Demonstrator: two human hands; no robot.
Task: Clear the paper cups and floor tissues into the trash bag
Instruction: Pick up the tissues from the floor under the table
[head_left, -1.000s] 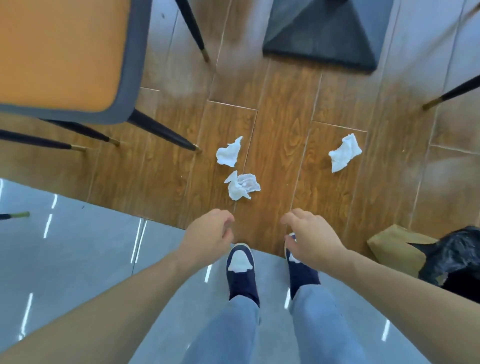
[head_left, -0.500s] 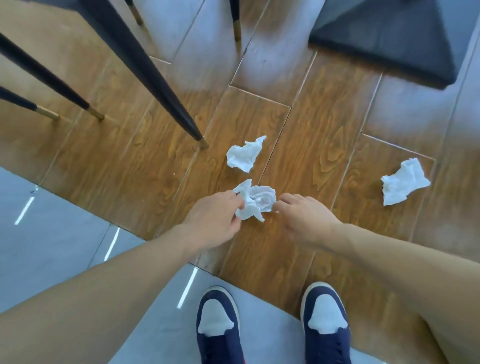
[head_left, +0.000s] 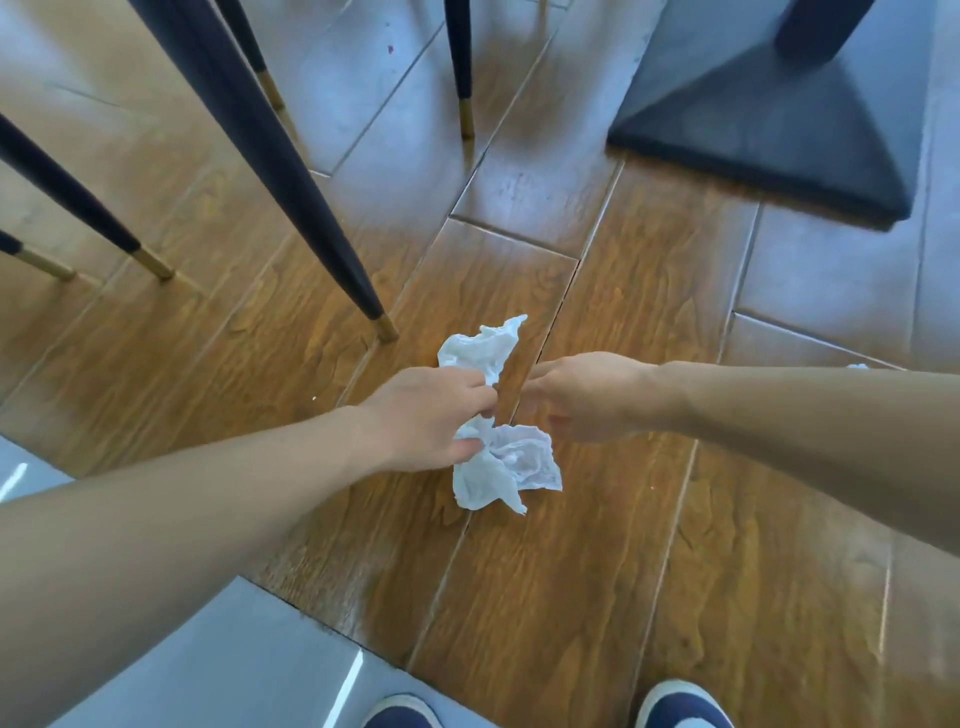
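Two crumpled white tissues lie on the wooden floor. My left hand is pinched on the nearer tissue, which hangs below my fingers. The farther tissue sits just beyond my left knuckles and touches them. Right of it is my right hand, with loosely curled fingers pointing at the gap between the tissues and nothing in it. A sliver of a third tissue peeks over my right forearm. No trash bag or paper cup is in view.
Dark chair legs with brass tips slant down close to the left of the tissues. A black table base stands at the back right. Grey tile lies at the near left, and my shoes are at the bottom edge.
I have bent lower and nearer to the floor. My left hand has closed on the nearer tissue, and my right hand has moved up towards the farther one.
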